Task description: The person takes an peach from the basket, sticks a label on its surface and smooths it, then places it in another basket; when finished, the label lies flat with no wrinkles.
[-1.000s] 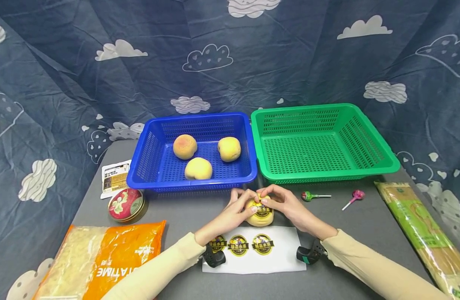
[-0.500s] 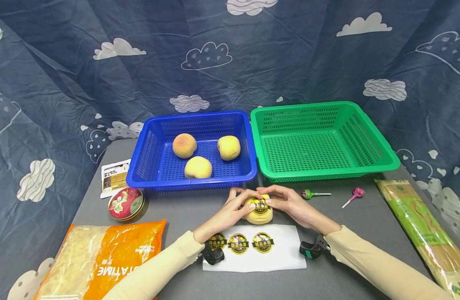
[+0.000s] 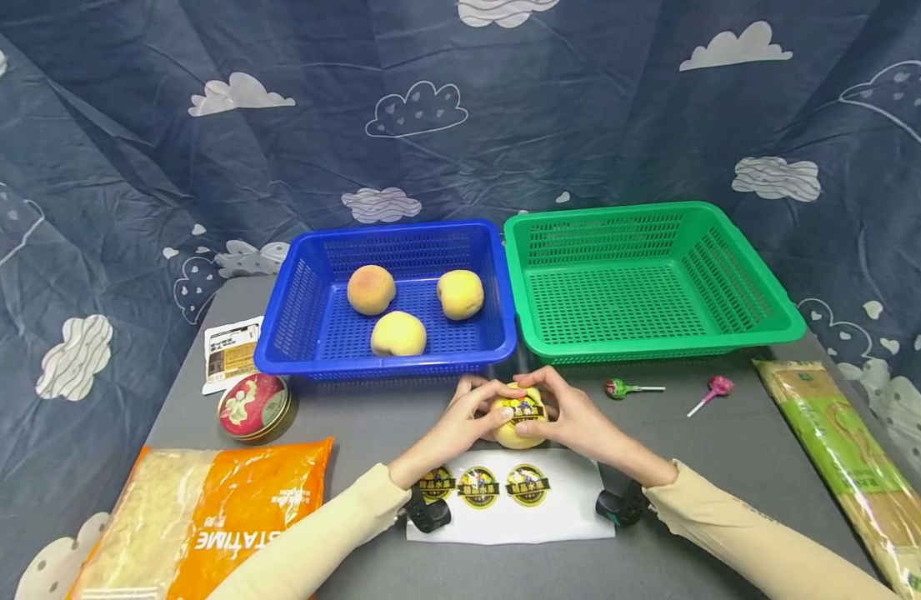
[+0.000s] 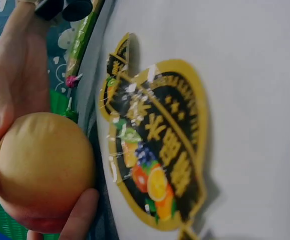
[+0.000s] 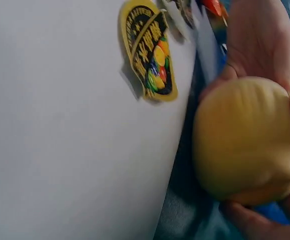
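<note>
Between both hands, at the front middle of the table, is a yellow peach (image 3: 516, 439) with a black-and-gold fruit sticker (image 3: 528, 411) on its upper face. My left hand (image 3: 471, 418) grips the peach from the left, thumb at the sticker's edge. My right hand (image 3: 573, 419) curls round it from the other side, its thumb low on the front. The left wrist view shows the peach's reddish underside (image 4: 39, 222) and a fingertip beneath it. Just in front lies a white backing sheet (image 3: 505, 527) bearing several matching stickers (image 3: 478, 487).
Behind the hands stand a blue basket (image 3: 385, 364) with three peaches (image 3: 398, 334) and a green basket (image 3: 655, 343). Left are a red round tin (image 3: 256, 407), a white packet (image 3: 231, 354) and an orange bag (image 3: 268, 483). Right are two lollipops (image 3: 616, 388) and a long noodle pack (image 3: 843, 442).
My right hand has opened wider round the peach, its thumb sliding down from the sticker to the peach's front. The left hand stays nearly in place.
</note>
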`<state>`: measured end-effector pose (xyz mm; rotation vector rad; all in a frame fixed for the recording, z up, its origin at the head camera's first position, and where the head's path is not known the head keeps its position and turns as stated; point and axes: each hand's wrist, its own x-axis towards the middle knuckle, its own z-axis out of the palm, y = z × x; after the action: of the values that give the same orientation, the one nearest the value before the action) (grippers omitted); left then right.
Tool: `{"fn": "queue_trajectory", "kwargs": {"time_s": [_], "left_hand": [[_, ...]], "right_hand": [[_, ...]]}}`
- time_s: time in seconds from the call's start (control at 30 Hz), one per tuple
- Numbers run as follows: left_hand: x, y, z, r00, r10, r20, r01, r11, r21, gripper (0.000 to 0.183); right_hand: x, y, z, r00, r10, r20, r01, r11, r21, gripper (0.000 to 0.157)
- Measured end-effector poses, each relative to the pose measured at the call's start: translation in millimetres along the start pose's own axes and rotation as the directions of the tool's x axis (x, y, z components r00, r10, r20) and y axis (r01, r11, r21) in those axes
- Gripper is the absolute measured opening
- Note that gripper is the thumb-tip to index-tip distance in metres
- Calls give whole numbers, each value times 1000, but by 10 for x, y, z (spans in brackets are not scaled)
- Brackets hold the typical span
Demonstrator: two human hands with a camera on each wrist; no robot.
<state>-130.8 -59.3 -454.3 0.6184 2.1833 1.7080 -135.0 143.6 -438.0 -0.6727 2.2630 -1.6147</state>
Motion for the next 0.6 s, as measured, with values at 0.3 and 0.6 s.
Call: {"fn": "queue_trajectory", "kwargs": {"time_s": [0.3,0.6], "left_hand": [[-13,43,-2,997,-67,33,70,994,-89,28],[29,44,31,999,17,-34,-12,986,165,36]], "right_hand": [[-12,103,-175,986,83,145,-127,937,326,42],[2,189,-260,974,103,202,-180,893,412,44]]}}
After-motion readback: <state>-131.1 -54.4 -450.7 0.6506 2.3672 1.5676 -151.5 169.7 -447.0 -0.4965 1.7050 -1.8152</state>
